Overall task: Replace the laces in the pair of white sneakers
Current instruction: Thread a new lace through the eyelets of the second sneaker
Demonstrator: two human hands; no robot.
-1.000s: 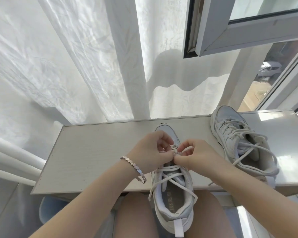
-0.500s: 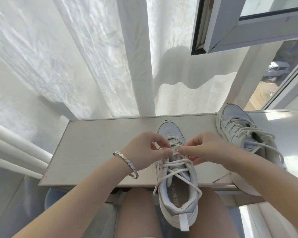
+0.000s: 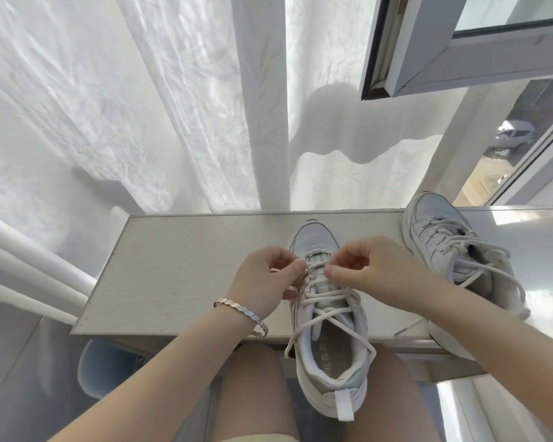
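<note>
A white sneaker (image 3: 328, 352) lies toe away from me, its front on the pale shelf (image 3: 179, 269) and its heel over my lap. Its white lace (image 3: 324, 296) crosses the upper eyelets, with loose ends hanging at both sides. My left hand (image 3: 265, 279), with a bracelet on the wrist, pinches the lace at the shoe's left eyelets. My right hand (image 3: 371, 269) pinches the lace on the right side, near the lower eyelets. The second white sneaker (image 3: 454, 250) stands at the right of the shelf with its laces slack.
White curtains (image 3: 173, 106) hang right behind the shelf. An open window sash (image 3: 444, 59) juts in at the top right, with a street and a car seen below. White pipes (image 3: 29, 269) run along the left. A blue rounded object (image 3: 99, 368) sits under the shelf's left front.
My hands have drawn slightly apart along the lace and shifted toward the lower eyelets. The view has tilted a little, so both shoes sit further right in frame.
</note>
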